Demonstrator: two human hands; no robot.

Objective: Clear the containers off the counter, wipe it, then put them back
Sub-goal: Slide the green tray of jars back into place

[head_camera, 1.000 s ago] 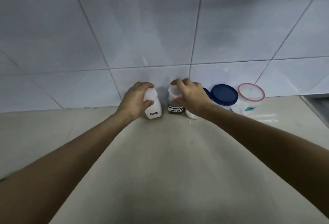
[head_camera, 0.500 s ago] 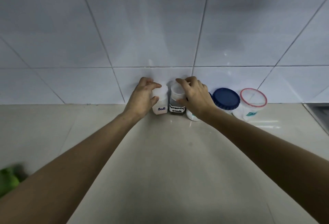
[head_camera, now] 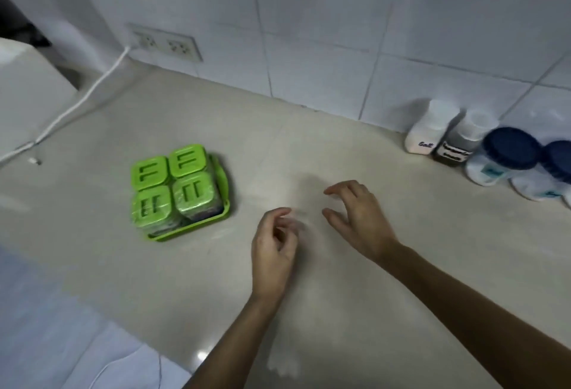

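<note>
Both hands (head_camera: 273, 251) (head_camera: 360, 218) empty over counter (head_camera: 309, 157), near green tray (head_camera: 221, 200).

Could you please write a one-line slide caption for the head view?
Both empty hands, left and right, hover over the counter between green spice rack and jars by the wall.

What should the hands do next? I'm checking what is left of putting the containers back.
Probably reach left for the green tray of four lidded containers. It sits alone mid-counter, while the salt bottle, sauce bottle and blue-lidded jars already line the wall. The left hand and right hand are both empty and open above the counter.
</note>
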